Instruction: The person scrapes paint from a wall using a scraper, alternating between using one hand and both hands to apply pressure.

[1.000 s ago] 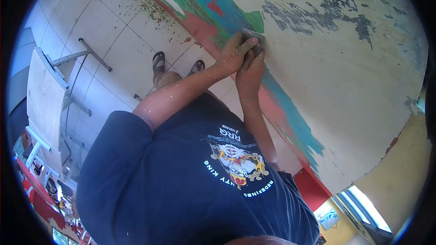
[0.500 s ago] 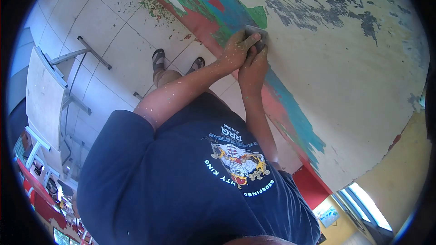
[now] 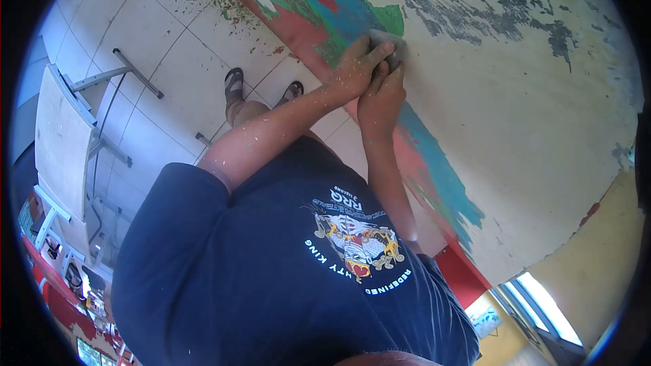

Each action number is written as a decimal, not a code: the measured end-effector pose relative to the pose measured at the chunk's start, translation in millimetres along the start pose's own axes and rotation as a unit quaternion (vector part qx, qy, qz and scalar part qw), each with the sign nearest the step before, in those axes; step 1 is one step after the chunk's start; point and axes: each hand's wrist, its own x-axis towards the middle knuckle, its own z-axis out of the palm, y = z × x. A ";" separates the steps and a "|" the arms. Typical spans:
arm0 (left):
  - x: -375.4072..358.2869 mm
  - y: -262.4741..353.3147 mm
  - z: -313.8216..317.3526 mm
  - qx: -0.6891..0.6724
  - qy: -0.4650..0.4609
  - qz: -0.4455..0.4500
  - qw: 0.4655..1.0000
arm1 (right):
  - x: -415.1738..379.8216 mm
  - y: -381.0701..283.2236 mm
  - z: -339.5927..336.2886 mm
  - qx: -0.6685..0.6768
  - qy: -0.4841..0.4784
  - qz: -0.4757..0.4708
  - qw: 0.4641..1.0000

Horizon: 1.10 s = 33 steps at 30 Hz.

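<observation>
Both my hands are closed around a small flat grey scraper (image 3: 388, 42), which lies against the painted surface of a large board (image 3: 502, 135). My left hand (image 3: 358, 66) grips it from the left, thumb stretched over its face. From below, my right hand (image 3: 381, 98) holds its lower side, with its fingers close to the left thumb. The fingers partly cover the scraper, so its full shape is hidden. Around it are a blue paint band (image 3: 356, 10), a green patch (image 3: 389, 20) and bare pale board. Pale flecks cling to my left forearm.
Paint shavings (image 3: 234, 7) are scattered on the tiled floor (image 3: 163, 41) at the upper left. My sandalled feet (image 3: 234, 85) stand beside the board's red edge (image 3: 302, 44). A table on its side with metal legs (image 3: 64, 142) is at the left.
My hands have shifted slightly up and right with the scraper, which tilts a little differently against the board. The whole view has moved slightly too. Both hands keep their grip.
</observation>
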 end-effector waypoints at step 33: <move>-6.7 17.0 -8.2 -0.012 -0.017 -0.039 0.999 | 11.1 -29.6 -6.3 -0.016 -0.022 0.042 0.999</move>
